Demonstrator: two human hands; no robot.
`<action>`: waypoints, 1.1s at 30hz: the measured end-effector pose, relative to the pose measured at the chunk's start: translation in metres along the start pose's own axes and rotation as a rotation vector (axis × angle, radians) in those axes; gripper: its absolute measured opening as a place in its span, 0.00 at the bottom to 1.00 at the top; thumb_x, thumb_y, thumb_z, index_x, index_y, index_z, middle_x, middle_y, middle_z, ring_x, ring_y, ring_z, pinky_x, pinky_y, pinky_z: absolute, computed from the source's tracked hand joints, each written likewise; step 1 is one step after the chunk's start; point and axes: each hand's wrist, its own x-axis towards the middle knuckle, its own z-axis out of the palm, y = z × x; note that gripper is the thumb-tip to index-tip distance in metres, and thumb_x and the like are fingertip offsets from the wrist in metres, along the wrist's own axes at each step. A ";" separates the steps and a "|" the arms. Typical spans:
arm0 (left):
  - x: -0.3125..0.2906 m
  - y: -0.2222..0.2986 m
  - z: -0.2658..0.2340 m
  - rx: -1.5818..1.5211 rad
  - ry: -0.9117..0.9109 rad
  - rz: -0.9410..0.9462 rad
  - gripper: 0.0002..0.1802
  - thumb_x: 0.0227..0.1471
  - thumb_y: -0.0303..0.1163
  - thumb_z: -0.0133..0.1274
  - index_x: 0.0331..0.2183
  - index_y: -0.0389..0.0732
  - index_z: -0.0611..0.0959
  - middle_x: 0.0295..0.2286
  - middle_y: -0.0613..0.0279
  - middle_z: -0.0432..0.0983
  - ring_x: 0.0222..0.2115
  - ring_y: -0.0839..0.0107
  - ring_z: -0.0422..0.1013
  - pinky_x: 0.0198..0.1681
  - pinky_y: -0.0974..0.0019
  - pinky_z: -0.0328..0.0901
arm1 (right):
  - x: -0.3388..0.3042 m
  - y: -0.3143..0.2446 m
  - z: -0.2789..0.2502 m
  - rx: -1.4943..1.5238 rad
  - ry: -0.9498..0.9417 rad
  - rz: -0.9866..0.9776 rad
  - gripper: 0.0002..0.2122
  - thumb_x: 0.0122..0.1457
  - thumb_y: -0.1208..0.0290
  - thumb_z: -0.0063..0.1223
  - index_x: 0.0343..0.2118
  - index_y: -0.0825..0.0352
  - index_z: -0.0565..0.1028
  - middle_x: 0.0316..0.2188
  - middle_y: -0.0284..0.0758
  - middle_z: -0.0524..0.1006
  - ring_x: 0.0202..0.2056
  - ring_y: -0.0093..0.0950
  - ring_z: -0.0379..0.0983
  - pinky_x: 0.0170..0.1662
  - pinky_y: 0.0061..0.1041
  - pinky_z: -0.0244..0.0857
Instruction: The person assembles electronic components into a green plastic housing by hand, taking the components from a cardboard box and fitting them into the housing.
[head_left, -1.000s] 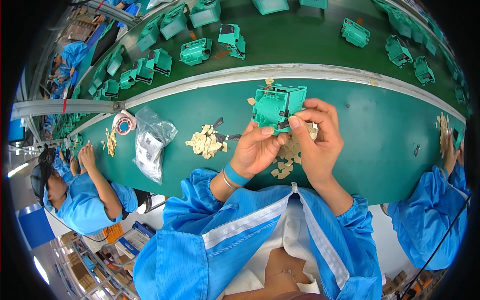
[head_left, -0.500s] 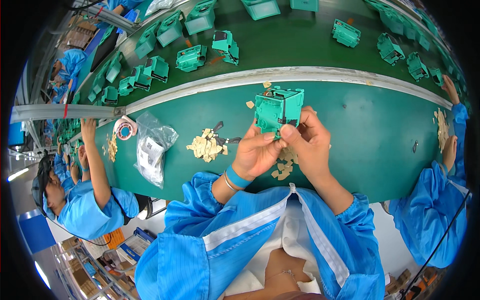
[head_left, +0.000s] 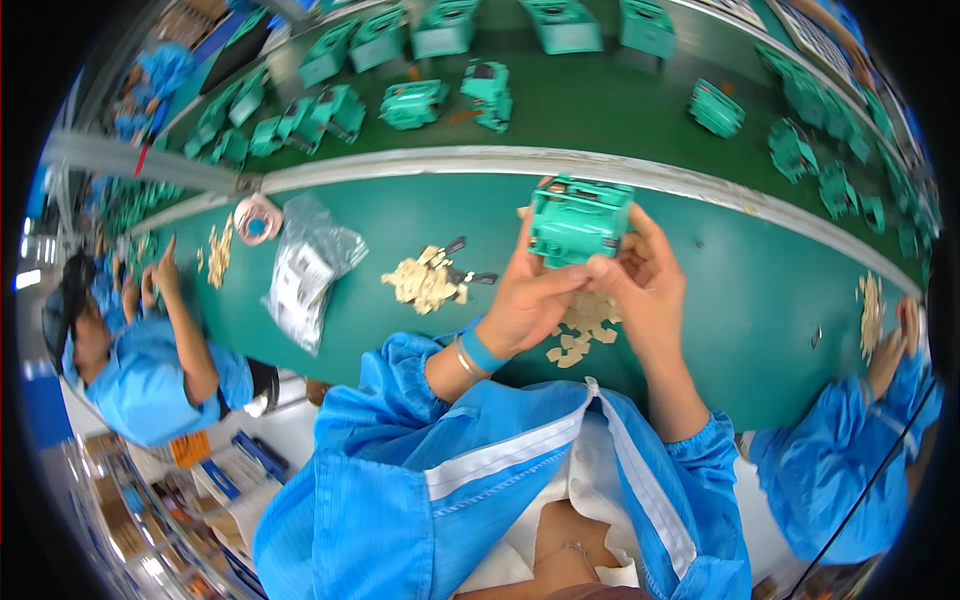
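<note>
A boxy green plastic housing (head_left: 582,220) is held up over the green table between my two hands. My left hand (head_left: 535,295) grips its left side and lower edge, fingers partly hidden behind it. On the other side, my right hand (head_left: 645,280) has its thumb at the lower edge and its fingers curled round the right side. Below the hands lies a scatter of small beige pieces (head_left: 572,348). Left of them, another beige pile (head_left: 425,280) sits beside small black parts (head_left: 480,277).
Beyond a pale rail (head_left: 420,160), a dark green belt (head_left: 590,105) carries several similar housings (head_left: 413,104). A clear plastic bag (head_left: 305,275) and a tape roll (head_left: 258,219) lie at left. Co-workers in blue sit at left (head_left: 150,385) and right (head_left: 835,460).
The housing has been tilted, so a different face shows, and my grip has shifted with it. The whole view has also swung slightly. The left co-worker's hands have come lower.
</note>
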 end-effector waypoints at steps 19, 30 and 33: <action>-0.033 -0.011 0.001 1.169 -0.388 1.128 0.15 0.38 0.24 0.58 0.34 0.41 0.82 0.25 0.66 0.71 0.19 0.74 0.69 0.19 0.72 0.63 | 0.033 0.031 0.072 -0.831 -0.792 -0.408 0.10 0.43 0.71 0.61 0.29 0.66 0.74 0.32 0.35 0.70 0.37 0.36 0.67 0.39 0.32 0.64; -0.032 -0.013 0.003 1.096 -0.316 1.224 0.13 0.36 0.23 0.56 0.30 0.41 0.82 0.26 0.66 0.73 0.20 0.72 0.70 0.19 0.70 0.64 | 0.019 0.004 0.047 -0.637 -0.485 -0.237 0.09 0.48 0.81 0.54 0.35 0.67 0.72 0.27 0.37 0.74 0.29 0.34 0.72 0.31 0.27 0.66; -0.030 -0.001 0.000 1.254 -0.233 1.109 0.12 0.37 0.24 0.58 0.31 0.43 0.82 0.26 0.65 0.73 0.22 0.68 0.71 0.24 0.68 0.66 | 0.019 -0.003 0.020 -0.626 -0.331 -0.375 0.09 0.47 0.83 0.54 0.33 0.68 0.75 0.26 0.35 0.76 0.26 0.30 0.73 0.28 0.23 0.67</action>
